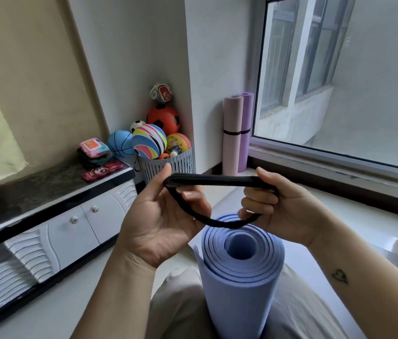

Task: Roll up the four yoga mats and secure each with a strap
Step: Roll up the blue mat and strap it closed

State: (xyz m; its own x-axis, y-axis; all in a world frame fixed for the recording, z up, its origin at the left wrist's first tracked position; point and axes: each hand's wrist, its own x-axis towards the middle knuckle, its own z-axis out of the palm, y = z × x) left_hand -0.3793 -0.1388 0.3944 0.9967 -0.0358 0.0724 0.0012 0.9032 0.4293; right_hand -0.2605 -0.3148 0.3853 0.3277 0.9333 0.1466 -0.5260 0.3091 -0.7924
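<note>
A rolled blue yoga mat [242, 267] stands on end between my knees, its spiral end facing up. Just above it I stretch a black strap loop [214, 180] between both hands. My left hand [166, 221] has its fingers curled through the loop's left end. My right hand [286, 211] grips the right end. Against the far wall by the window stand a rolled pink mat [232, 123] and a rolled purple mat [246, 113], each with a black strap round its middle.
A slatted basket [178, 165] heaped with coloured balls stands in the corner. A low white cabinet [71, 231] with a dark top runs along the left. A large window [352, 77] and its sill fill the right side.
</note>
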